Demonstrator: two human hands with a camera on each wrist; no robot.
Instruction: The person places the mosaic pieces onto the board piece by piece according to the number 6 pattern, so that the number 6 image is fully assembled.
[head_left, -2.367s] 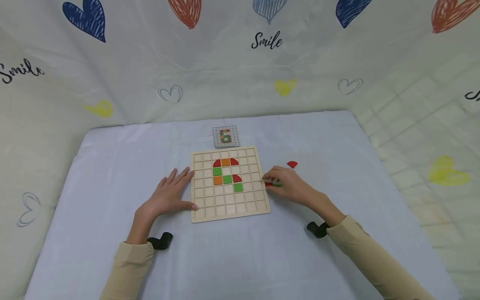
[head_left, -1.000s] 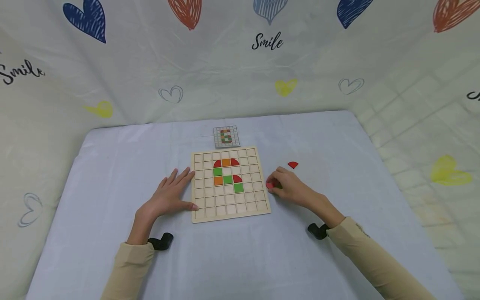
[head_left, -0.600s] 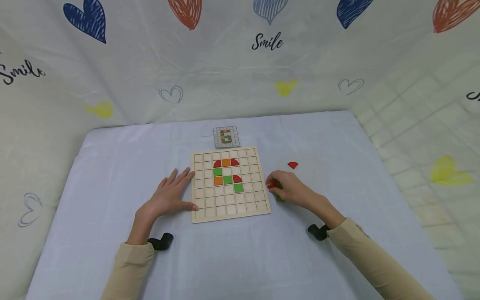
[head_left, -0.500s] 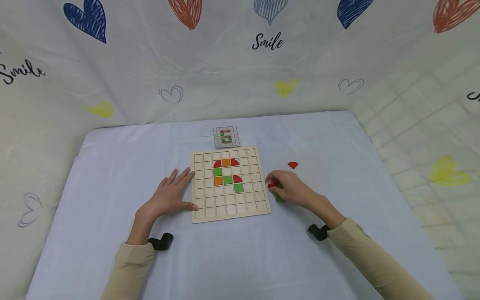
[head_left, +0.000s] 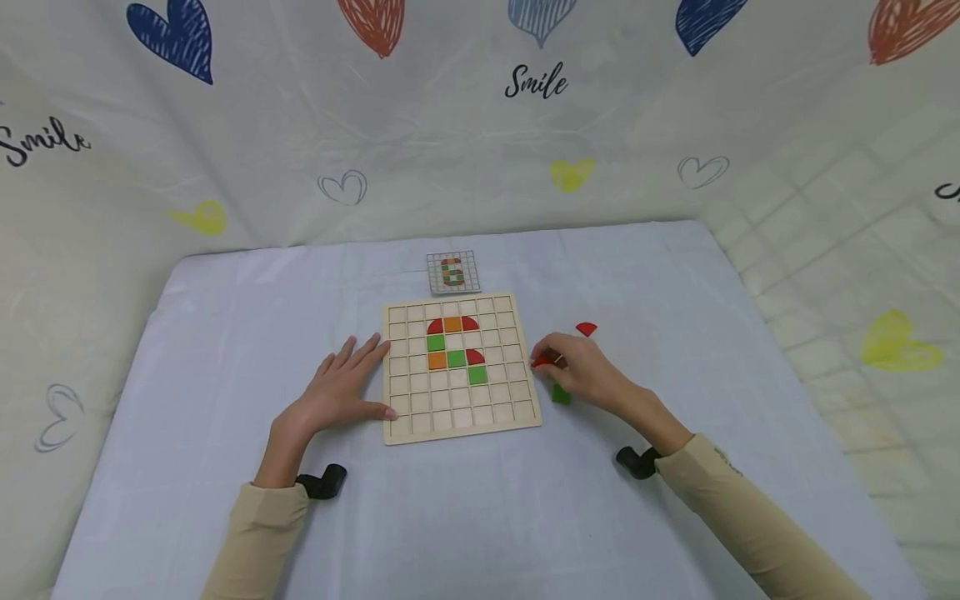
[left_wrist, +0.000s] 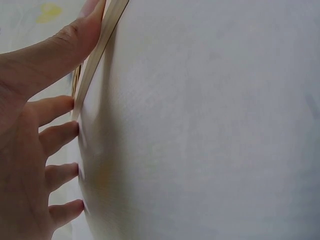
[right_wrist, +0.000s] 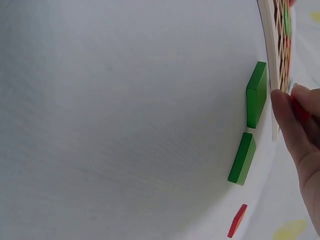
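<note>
A red piece pinched between the fingertips and thumb of the right hand, just beside the right edge of the gridded board.
Red, orange and green tiles sit in the board's cells; two green blocks lie near its right side on the white-covered worktop, a red wedge farther out. The left hand is spread, thumb and fingertips along the board's left edge. A patterned card lies beyond the far edge.

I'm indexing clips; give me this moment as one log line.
left hand: touching wooden grid board; right hand: pinching red tile; two green tiles: on table
</note>
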